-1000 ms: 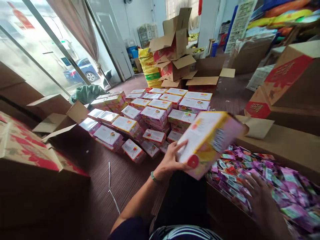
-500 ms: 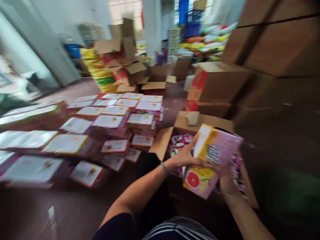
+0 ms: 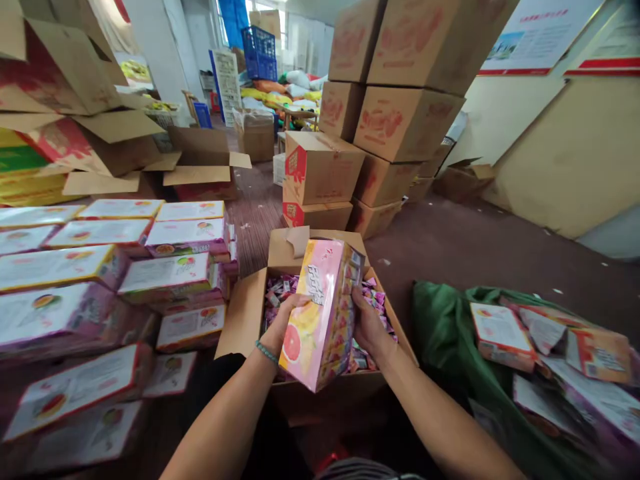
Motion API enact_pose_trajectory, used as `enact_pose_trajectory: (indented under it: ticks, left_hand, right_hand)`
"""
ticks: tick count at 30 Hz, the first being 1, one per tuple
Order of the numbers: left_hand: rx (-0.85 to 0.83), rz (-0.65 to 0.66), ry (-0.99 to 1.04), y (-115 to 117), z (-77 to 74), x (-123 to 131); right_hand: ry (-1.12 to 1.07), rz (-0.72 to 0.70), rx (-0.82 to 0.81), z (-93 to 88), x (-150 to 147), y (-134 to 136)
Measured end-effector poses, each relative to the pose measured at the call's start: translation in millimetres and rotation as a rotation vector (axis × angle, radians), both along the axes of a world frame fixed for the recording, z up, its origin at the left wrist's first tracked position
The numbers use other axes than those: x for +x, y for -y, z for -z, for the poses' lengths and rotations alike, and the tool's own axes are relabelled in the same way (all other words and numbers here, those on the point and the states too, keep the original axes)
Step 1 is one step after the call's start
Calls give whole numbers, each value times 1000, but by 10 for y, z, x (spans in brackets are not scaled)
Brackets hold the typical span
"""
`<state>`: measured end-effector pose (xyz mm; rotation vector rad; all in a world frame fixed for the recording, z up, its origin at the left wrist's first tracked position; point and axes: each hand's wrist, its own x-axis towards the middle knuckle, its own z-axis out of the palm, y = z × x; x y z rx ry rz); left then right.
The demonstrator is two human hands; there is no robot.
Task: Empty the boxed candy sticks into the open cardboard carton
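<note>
Between both hands I hold a pink and yellow candy box (image 3: 320, 313) with a grapefruit picture, tilted, above an open carton. My left hand (image 3: 283, 323) grips its left side, thumb on the printed face. On the opposite side, my right hand (image 3: 370, 323) is closed against the edge, its fingertips partly hidden. Below, the open cardboard carton (image 3: 245, 313) has its flaps folded out and is full of small purple-wrapped pieces (image 3: 375, 300).
Stacks of white-topped fruit boxes (image 3: 100, 233) cover the left. Closed brown cartons (image 3: 325, 167) are piled ahead. A green sack (image 3: 440, 327) with printed boxes (image 3: 503, 333) on it lies at right. Opened cartons (image 3: 110, 140) stand at the back left.
The view has swung right, bringing the green sack into sight. The candy box has been turned in my hands, showing its printed face and one side. Both hands still hold it.
</note>
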<state>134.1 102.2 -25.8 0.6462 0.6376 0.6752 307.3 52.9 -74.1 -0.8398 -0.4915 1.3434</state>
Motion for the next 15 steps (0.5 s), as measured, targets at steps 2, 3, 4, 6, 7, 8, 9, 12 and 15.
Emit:
enact_pose_trajectory:
  ticks: [2,3,4,6,7,8,9,12,15]
  left_hand:
    - [-73,32,-10,-30,-22,-17]
    - [-78,41,-7,-32,-41,-22]
    - [-50,35,4,-30,-62,-25]
    - [63,-11,30,-27,-96,-27]
    - [125,-46,38,-31,-105,-27]
    - [179,-77,37,-39,-110,-26]
    - [221,-102,28,-50,-110,-26]
    - [266,-115,-4,-81,-84,-26]
    - [147,-44,-5,-88,-14,-25]
  right_hand:
    - [16,20,3,-7,9,-88]
    - [33,33,5,-8,17,-125]
    - [57,48,3,-3,25,-155]
    - [110,77,-12,26,34,-183]
    - [133,85,-25,47,32,-182]
    - [149,87,-40,68,23,-172]
    - [156,83,-53,88,9,-158]
    - [147,71,-65,113,-51,-111]
    - [88,34,-46,78,-89,-101]
